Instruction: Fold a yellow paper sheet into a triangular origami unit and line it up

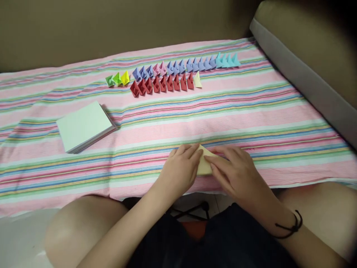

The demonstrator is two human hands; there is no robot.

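A pale yellow sheet of paper point(204, 168), folded to a point at its top, lies near the front edge of the cloth. My left hand point(182, 165) covers its left side, with the fingers closed together and pressed on it. At the right side, my right hand point(232, 169) grips the paper between thumb and fingers. The palms hide parts of the sheet, so its full outline does not show. Farther back stand rows of small folded paper boats: red boats point(170, 83), purple boats point(200, 65), turquoise boats point(228, 60) and a cream boat point(198, 80).
To the left, a stack of pale green-white paper point(85, 124) rests on the striped cloth point(223, 123). Green and yellow boats point(117, 79) sit behind it. A cushioned armrest point(306, 67) borders the right side, and a brown backrest point(111, 29) runs along the back.
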